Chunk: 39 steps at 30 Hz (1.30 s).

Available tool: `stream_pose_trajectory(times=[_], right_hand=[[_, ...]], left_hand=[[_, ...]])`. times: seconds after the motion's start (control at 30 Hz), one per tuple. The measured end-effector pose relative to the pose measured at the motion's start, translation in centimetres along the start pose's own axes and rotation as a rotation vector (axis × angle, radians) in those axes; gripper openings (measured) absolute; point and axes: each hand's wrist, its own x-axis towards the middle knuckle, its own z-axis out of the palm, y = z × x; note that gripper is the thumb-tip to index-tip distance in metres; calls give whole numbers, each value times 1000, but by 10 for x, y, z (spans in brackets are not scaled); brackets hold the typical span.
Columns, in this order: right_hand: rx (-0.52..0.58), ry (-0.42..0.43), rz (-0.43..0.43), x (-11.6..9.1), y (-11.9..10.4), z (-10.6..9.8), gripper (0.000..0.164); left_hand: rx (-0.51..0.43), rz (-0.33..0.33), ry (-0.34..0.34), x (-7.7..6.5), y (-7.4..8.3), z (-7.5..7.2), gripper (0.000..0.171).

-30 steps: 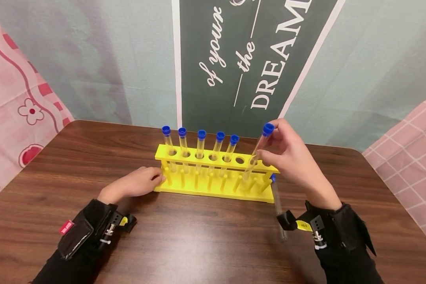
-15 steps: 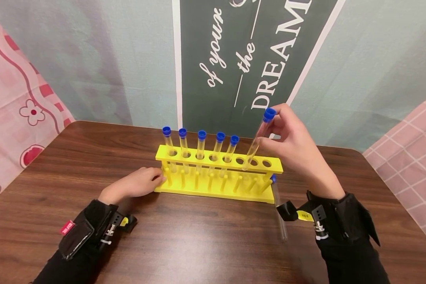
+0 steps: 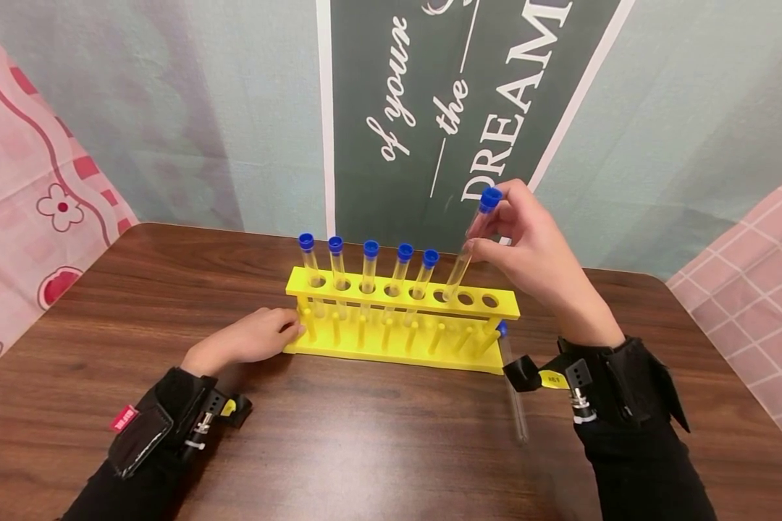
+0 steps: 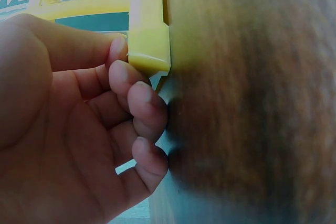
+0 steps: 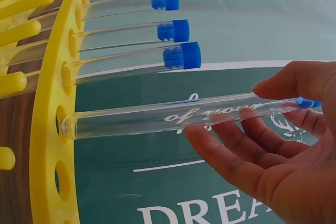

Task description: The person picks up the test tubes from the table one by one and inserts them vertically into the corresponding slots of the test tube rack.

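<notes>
My right hand holds a clear test tube with a blue cap between thumb and fingers. The tube leans, cap up and to the right. Its rounded bottom is at the mouth of the third hole from the right in the yellow test tube rack, beside the last filled hole, as the right wrist view shows. Several blue-capped test tubes stand in the holes to the left. At the rack's left end, my left hand pinches the base corner between thumb and index finger, the other fingertips touching the table.
Another blue-capped test tube lies on the brown wooden table by the rack's right end, near my right wrist. A row of yellow pegs rises along the rack's front. Behind the table hangs a printed cloth.
My right hand has lifted the test tube out of the second hole from the right and brought it left to the neighbouring hole. The left hand and rack have stayed nearly still.
</notes>
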Motion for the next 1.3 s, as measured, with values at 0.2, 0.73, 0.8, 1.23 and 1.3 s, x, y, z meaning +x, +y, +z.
stream_pose_trajectory(times=[0.2, 0.73, 0.8, 1.23, 1.3], right_hand=[[-13, -9, 8, -1, 4, 1, 32], [-55, -111, 31, -6, 19, 13, 26], [-39, -128, 50, -7, 22, 15, 26], [-78, -200, 172, -10, 34, 22, 21], [-101, -203, 183, -11, 34, 22, 21]], left_hand=[[2, 5, -1, 0, 0, 0, 23], [5, 16, 10, 0, 2, 0, 23], [5, 14, 10, 0, 2, 0, 23], [7, 7, 9, 0, 3, 0, 23], [7, 6, 7, 0, 3, 0, 23]])
